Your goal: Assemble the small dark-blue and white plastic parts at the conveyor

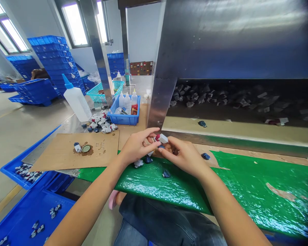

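Note:
Between my two hands, above the green-covered table edge [154, 184], is a small white and dark red plastic piece [162, 138]. My left hand [141, 145] closes its thumb and fingers on the red end. My right hand [181, 153] has its fingers at the white end, and a bit of dark blue shows beneath, partly hidden by the fingers. Below the hands lie a white piece [138, 163] and a dark blue piece [148, 159]. Another dark blue piece [166, 174] is nearer me, and one more [205, 156] sits right of my right hand.
A cardboard sheet [61, 150] at left carries a bottle cap [86, 148] in a wet stain. Behind it are a pile of small pieces [100, 122], a large squeeze bottle [78, 102] and a blue basket [124, 119] of bottles. A metal hood [236, 44] rises at right over scattered pieces.

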The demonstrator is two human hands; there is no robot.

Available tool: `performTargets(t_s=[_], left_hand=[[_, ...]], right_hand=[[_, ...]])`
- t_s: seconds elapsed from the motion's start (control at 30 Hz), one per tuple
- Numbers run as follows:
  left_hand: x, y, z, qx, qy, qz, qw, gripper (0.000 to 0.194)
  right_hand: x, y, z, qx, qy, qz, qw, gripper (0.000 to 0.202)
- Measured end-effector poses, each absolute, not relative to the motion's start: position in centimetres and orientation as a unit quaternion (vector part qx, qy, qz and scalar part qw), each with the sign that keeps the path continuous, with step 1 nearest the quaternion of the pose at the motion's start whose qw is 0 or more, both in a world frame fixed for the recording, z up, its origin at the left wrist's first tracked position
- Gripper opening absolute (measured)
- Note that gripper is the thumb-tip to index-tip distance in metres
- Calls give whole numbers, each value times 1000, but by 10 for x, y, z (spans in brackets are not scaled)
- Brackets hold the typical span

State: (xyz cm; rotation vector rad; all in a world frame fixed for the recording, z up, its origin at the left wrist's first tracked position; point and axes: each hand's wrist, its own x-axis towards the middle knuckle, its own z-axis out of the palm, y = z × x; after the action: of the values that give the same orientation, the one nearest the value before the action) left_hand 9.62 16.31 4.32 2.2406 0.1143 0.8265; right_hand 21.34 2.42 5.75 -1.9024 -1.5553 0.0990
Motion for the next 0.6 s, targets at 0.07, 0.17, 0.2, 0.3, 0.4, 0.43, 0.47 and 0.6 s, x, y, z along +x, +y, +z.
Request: performTargets(t_s=[0.07,0.17,0.2,0.3,0.4,0.43,0.47,0.6], left_hand=[[96,163,44,872,44,320,369,41],[96,162,45,871,40,318,371,34],[96,161,45,871,38,319,372,31],[96,161,45,870,38,319,373,24],[96,161,45,872,41,314,372,24],[96,161,45,873,42,314,372,24],[96,161,46,874,42,313,370,24],[96,162,46,878,40,309,364,24]], right_hand=[[213,24,58,-730,-595,39,334,22],[213,24,58,-731,-595,42,333,22],[213,24,59,-731,-594,43,333,23],[213,24,59,-731,-593,43,335,23],[213,24,59,-730,-593,39,336,22],[213,24,59,-730,-593,38,337,22],[213,24,59,-730,-593,38,337,23],[213,24,58,-730,-592,51,337,21]])
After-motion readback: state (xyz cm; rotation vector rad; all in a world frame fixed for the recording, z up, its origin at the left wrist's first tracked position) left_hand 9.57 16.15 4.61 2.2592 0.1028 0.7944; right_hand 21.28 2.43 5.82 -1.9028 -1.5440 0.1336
